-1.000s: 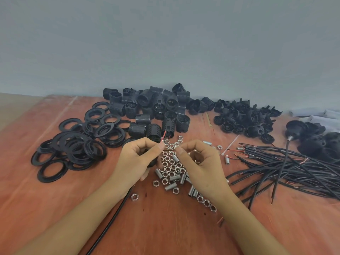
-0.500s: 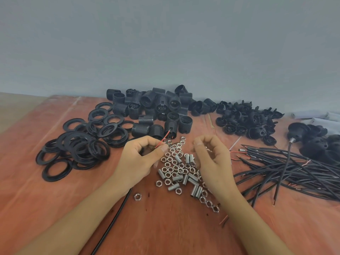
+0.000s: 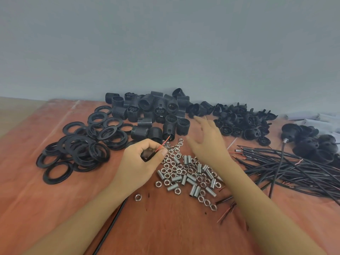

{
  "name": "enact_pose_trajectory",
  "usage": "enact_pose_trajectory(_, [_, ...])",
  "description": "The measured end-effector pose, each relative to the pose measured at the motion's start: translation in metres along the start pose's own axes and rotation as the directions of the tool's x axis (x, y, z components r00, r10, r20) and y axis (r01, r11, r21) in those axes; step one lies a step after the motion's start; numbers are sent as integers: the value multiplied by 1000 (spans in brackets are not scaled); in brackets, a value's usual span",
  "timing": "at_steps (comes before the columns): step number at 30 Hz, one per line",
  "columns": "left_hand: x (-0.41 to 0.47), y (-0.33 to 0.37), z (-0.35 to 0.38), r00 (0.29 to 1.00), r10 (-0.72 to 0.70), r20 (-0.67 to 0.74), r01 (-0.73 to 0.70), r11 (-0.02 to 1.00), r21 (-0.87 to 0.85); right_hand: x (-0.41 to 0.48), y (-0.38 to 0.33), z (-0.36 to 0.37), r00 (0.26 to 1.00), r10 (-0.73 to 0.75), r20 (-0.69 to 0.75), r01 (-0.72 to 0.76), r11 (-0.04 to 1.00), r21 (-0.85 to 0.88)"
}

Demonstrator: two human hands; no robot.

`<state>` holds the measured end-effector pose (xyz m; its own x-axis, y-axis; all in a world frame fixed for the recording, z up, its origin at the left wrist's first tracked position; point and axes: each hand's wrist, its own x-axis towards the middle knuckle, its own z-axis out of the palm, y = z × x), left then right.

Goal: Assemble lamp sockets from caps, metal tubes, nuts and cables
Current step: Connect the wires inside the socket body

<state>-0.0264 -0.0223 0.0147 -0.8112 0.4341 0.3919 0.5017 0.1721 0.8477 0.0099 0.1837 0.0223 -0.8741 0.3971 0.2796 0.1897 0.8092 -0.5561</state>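
Cable: black, round sheath, bent into a tight loop inside my left hand. Fingers curled round it, thumb and forefinger pinching just below the stripped end, where a thin red wire sticks out up and to the right. The rest of the sheath runs under my forearm toward the near edge.

Right hand: released, fingers straight and spread, holding nothing. It is motion-blurred and sits above the far side of the metal heap. Contact with anything below: cannot tell.

Between the hands and nearer me: a loose heap of nuts, small, hexagonal and bright, mixed with metal tubes, short threaded cylinders, dull silver. One nut lies apart, near my left wrist.

Far left: flat black rings, glossy, overlapping. Behind the heap: ribbed black socket bodies, hollow, piled against the wall. To their right: domed black caps. Far right: bundle of cut cables, ends stripped to red and copper.

Surface: reddish-brown wood, matt, grain visible. The wall is plain grey.
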Motion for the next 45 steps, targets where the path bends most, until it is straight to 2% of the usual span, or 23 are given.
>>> enact_pose_trajectory(4, [0, 0, -1, 1000, 20, -14, -20, 1000, 17, 27, -8, 15, 996, -67, 64, 70, 997, -39])
enact_pose_trajectory(7, [-1, 2, -2, 999, 33, -16, -33, 999, -4, 33, -6, 21, 997, -71, 11, 72, 995, -67])
enact_pose_trajectory(10, [-1, 3, -2, 999, 30, -11, -30, 1000, 2, 32, -4, 16, 999, -31, -9, 31, 999, -20])
enact_pose_trajectory(12, [-1, 2, -1, 1000, 27, -8, -27, 1000, 4, 29, -5, 3, 996, 49, -75, -40, 993, 108])
enact_pose_trajectory(13, [-1, 2, -2, 1000, 27, -11, -27, 1000, 4, 26, -5, -5, 986, 107, -128, -74, 967, 242])
enact_pose_trajectory(14, [-1, 2, -2, 999, 27, -19, -27, 1000, 3, 19, -8, -15, 971, 187, -151, -104, 893, 439])
enact_pose_trajectory(15, [0, 2, -2, 999, 26, -29, -26, 1000, -2, 11, -11, -23, 957, 272, -99, -140, 734, 664])
enact_pose_trajectory(16, [0, 2, -2, 999, 24, -36, -24, 1000, -11, 2, -14, -30, 948, 318, 7, -181, 523, 833])
enact_pose_trajectory(17, [0, 2, -2, 999, 23, -39, -24, 1000, -19, -9, -17, -34, 943, 310, 118, -224, 330, 917])
enact_pose_trajectory(18, [0, 2, -2, 999, 26, -39, -27, 999, -20, -20, -20, -35, 937, 278, 210, -273, 212, 938])
enact_pose_trajectory(21, [-2, 5, -2, 998, 48, -29, -49, 999, -18, -41, -32, -26, 898, 185, 399, -415, 53, 908])
enact_pose_trajectory(23, [-3, 8, -2, 997, 77, -24, -78, 997, -26, -45, -37, -16, 885, 138, 445, -447, -16, 894])
enact_pose_trajectory(27, [-4, 12, -2, 990, 133, -37, -135, 989, -56, -50, -36, -2, 889, 92, 448, -447, -35, 894])
enact_pose_trajectory(30, [-4, 12, -2, 989, 146, -30, -148, 986, -76, -53, -32, 2, 899, 77, 431, -432, -1, 902])
enact_pose_trajectory(40, [-7, 17, -1, 988, 152, -3, -152, 983, -100, -55, -37, 3, 907, 141, 397, -409, 73, 909])
enact_pose_trajectory(45, [-7, 20, 0, 985, 173, -24, -174, 980, -91, -57, -41, 2, 901, 152, 406, -418, 49, 907])
